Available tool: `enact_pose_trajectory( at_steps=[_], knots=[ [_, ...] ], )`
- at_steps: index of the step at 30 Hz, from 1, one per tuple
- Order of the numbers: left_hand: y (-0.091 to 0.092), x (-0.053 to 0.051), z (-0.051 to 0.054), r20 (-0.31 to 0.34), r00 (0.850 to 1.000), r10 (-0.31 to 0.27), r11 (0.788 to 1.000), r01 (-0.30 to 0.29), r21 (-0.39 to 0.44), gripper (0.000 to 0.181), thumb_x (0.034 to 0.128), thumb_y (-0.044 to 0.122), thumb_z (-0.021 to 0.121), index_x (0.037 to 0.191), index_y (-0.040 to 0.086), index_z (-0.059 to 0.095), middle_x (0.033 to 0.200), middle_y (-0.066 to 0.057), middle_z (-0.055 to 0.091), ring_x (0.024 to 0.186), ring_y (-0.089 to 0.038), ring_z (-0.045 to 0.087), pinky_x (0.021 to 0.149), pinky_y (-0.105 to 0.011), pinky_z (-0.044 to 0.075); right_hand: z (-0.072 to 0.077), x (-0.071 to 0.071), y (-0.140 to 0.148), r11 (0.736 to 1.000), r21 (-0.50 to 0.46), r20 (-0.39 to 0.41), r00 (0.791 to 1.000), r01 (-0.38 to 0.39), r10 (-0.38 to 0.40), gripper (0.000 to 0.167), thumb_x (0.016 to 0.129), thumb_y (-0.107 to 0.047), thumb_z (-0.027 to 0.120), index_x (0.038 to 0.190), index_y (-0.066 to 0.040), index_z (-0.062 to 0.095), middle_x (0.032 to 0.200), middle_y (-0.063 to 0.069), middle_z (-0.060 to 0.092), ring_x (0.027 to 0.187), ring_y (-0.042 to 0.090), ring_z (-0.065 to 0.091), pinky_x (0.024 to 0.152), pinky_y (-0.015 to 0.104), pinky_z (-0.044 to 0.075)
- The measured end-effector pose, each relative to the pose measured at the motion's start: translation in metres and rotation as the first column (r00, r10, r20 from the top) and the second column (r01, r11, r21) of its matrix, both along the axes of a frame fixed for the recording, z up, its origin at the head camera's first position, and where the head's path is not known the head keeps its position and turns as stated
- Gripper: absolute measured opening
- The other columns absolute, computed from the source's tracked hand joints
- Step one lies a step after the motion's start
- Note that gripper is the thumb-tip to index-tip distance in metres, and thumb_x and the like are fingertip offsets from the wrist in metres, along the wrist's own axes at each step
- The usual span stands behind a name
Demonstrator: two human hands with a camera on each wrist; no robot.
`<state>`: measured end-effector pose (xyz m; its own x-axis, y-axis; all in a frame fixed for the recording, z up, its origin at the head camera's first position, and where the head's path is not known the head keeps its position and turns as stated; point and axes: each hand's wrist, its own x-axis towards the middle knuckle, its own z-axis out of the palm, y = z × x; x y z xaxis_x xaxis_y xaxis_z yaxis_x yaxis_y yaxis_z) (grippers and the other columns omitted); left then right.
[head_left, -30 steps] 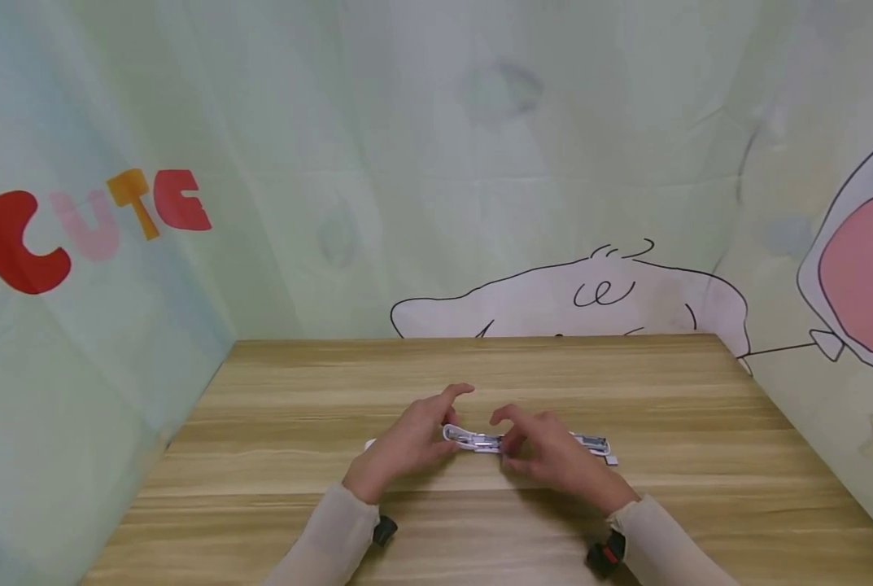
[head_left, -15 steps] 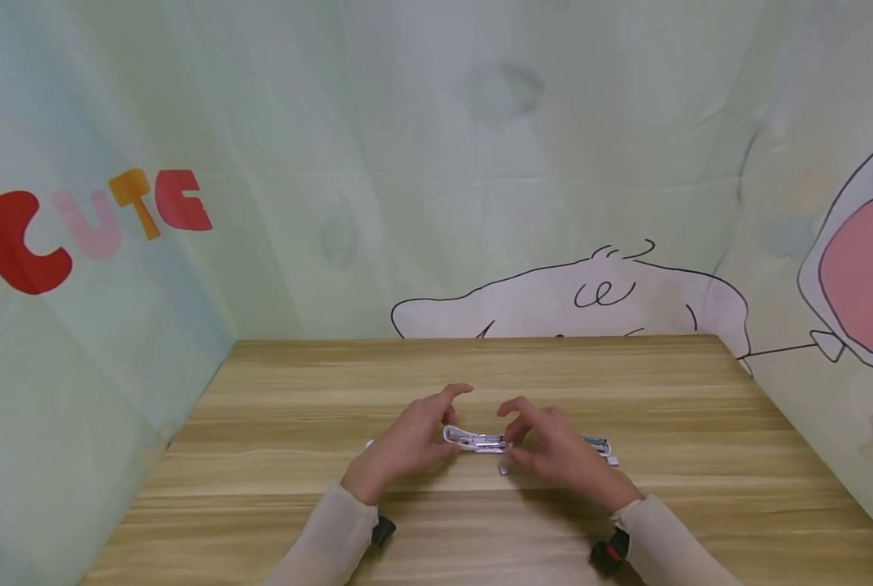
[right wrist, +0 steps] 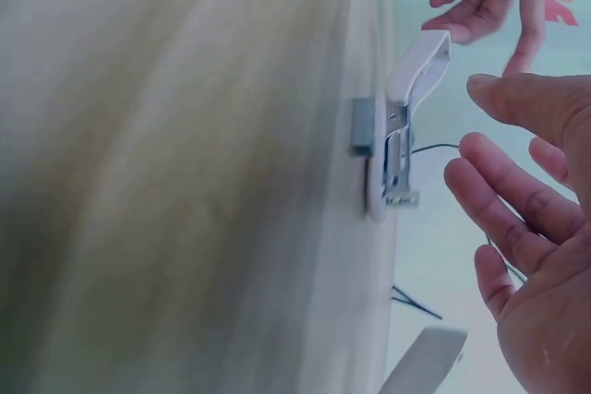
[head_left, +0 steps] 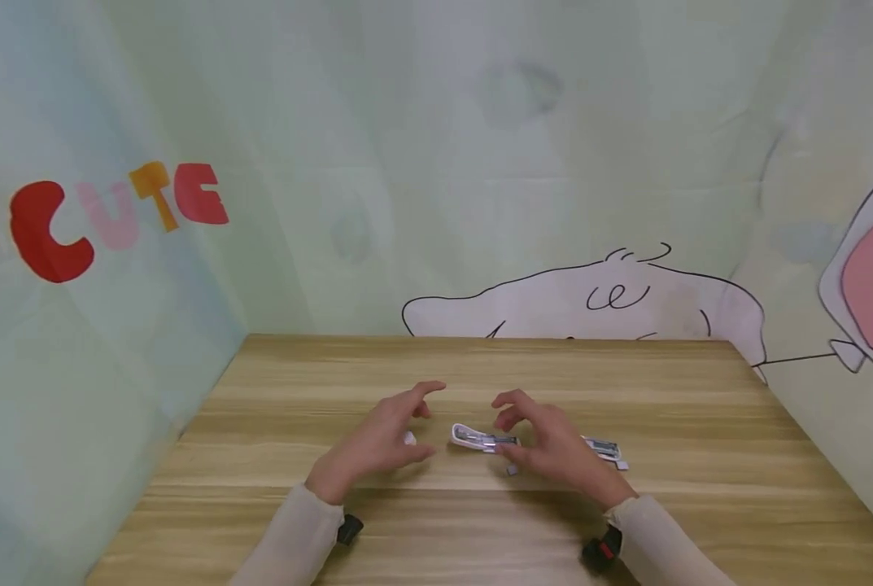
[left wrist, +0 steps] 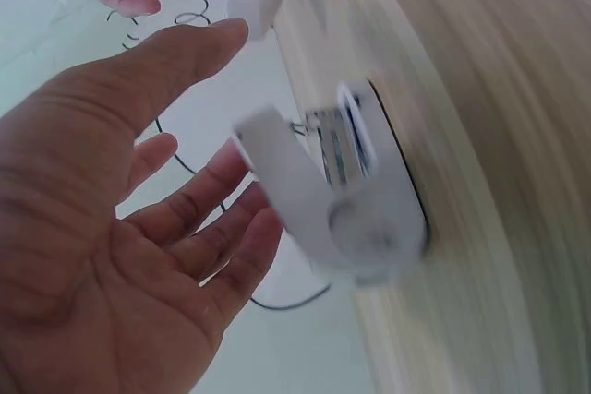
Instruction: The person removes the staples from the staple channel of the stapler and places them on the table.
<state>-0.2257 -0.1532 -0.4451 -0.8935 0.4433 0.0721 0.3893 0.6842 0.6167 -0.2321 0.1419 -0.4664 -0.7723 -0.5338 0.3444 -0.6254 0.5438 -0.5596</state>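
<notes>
A white stapler with its top swung up (head_left: 473, 438) lies in the middle of the table, between the hands. My left hand (head_left: 373, 439) is to its left, fingers spread apart and holding nothing. Near that hand, another opened white stapler (left wrist: 369, 228) shows in the left wrist view; the head view mostly hides it. My right hand (head_left: 549, 443) is by the middle stapler's right end, thumb and fingers parted. The right wrist view shows a gap between these fingers and the stapler. A small grey block (right wrist: 363, 126), like a row of staples, lies beside it.
A third stapler (head_left: 603, 449) lies right of the right hand, partly covered by it. Next to it is another small pale block (head_left: 622, 465). The wooden table (head_left: 421, 537) meets a printed cloth wall (head_left: 319, 244) at its back and sides.
My left hand has moved left, away from the middle stapler, uncovering part of the stapler behind it. My right hand has drawn back from the middle stapler's end, exposing the small block in front.
</notes>
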Motion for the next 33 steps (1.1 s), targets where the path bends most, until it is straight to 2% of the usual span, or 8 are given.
enact_pose_trajectory(
  at_steps=[8,13,17,22,28,33],
  knots=[
    [-0.023,0.006,-0.001,0.004,1.0,0.01,1.0,-0.01,0.003,0.09,0.0868,0.016,0.09,0.162,0.025,0.041,0.128,-0.014,0.071,0.117,-0.025,0.066,0.106,-0.053,0.055,0.004,-0.007,-0.024,0.999,0.005,0.115,0.993,-0.04,0.039,0.061,0.091,-0.02,0.087,0.142,-0.023,0.052,0.124,0.005,0.08,0.116,0.023,0.075,0.104,0.062,0.055],
    [-0.033,0.008,-0.005,-0.032,0.999,0.006,1.0,-0.006,0.005,0.087,0.0873,0.017,0.089,0.161,0.022,0.043,0.124,-0.014,0.073,0.112,-0.022,0.067,0.1,-0.049,0.055,0.004,-0.01,-0.039,0.999,-0.03,0.153,0.987,-0.041,0.045,0.062,0.091,-0.022,0.086,0.142,-0.025,0.051,0.126,0.003,0.079,0.119,0.023,0.075,0.108,0.062,0.053],
    [-0.039,0.011,-0.01,-0.034,0.999,0.015,1.0,-0.015,0.012,0.084,0.0896,0.018,0.088,0.16,0.023,0.043,0.123,-0.012,0.074,0.113,-0.022,0.068,0.1,-0.048,0.055,0.002,-0.011,-0.05,0.996,-0.062,0.142,0.987,-0.062,0.071,0.061,0.091,-0.017,0.086,0.141,-0.022,0.052,0.123,0.006,0.081,0.119,0.024,0.075,0.11,0.061,0.051],
    [-0.043,0.013,-0.012,-0.047,0.999,0.019,1.0,-0.018,0.011,0.077,0.0918,0.015,0.085,0.158,0.022,0.046,0.117,-0.006,0.076,0.11,-0.021,0.069,0.101,-0.05,0.056,0.0,-0.009,-0.068,0.994,-0.072,0.129,0.988,-0.08,0.089,0.06,0.09,-0.014,0.086,0.14,-0.021,0.053,0.118,0.002,0.082,0.121,0.028,0.072,0.114,0.068,0.039],
    [-0.044,0.014,-0.013,-0.063,0.998,-0.004,1.0,0.005,0.016,0.071,0.0935,0.01,0.083,0.155,0.017,0.048,0.106,0.002,0.076,0.102,-0.013,0.07,0.099,-0.049,0.058,-0.003,-0.009,-0.087,0.996,-0.056,0.099,0.992,-0.066,0.072,0.057,0.089,-0.017,0.089,0.135,-0.02,0.056,0.109,-0.006,0.084,0.114,0.022,0.072,0.105,0.058,0.034],
    [-0.044,0.015,-0.014,-0.086,0.996,-0.018,0.999,0.02,0.029,0.071,0.0928,0.006,0.083,0.155,0.015,0.049,0.104,0.002,0.077,0.099,-0.012,0.071,0.096,-0.047,0.059,-0.004,-0.008,-0.098,0.997,-0.065,0.139,0.989,-0.033,0.042,0.056,0.088,-0.013,0.089,0.133,-0.02,0.057,0.107,-0.007,0.084,0.115,0.024,0.073,0.108,0.059,0.03]
  ],
)
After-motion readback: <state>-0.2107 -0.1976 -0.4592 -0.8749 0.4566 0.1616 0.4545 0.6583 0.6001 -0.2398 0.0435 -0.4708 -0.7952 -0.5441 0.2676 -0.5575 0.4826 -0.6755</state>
